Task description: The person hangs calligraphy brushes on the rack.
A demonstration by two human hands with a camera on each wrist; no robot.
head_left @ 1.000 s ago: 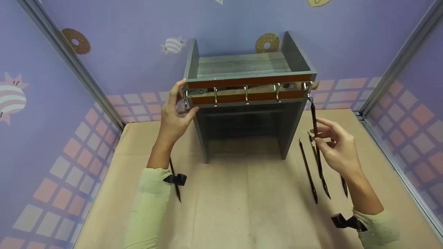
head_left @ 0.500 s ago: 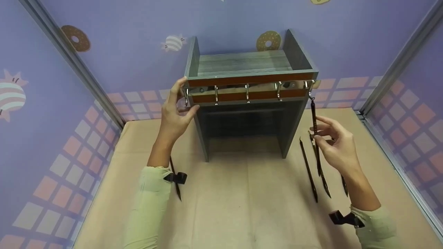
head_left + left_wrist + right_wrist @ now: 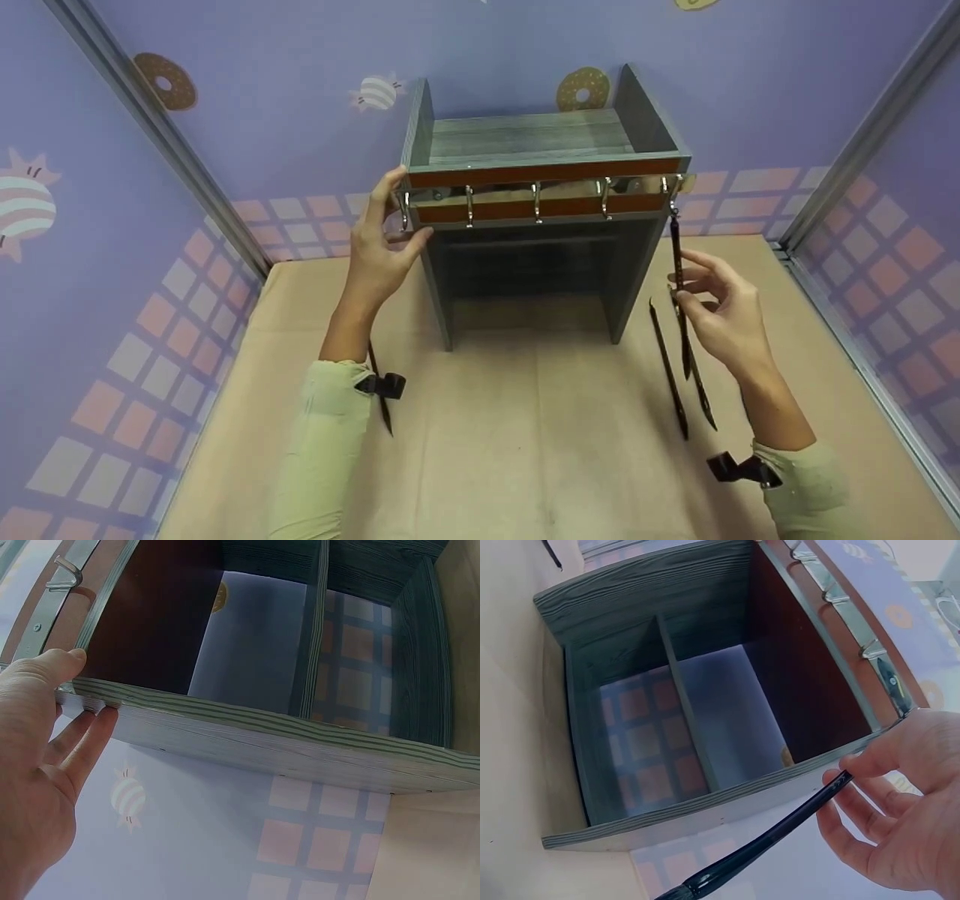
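Hanging brush (image 3: 681, 300) is pinched by right hand (image 3: 724, 315); shelf (image 3: 540, 195) divider is shown only at wrists; left hand (image 3: 379, 251) fingers are spread against its corner.

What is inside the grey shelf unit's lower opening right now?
The shelf unit shows one divider board and the patterned wall through its open back; nothing stored is visible. Its top tray is hidden in the wrist views.
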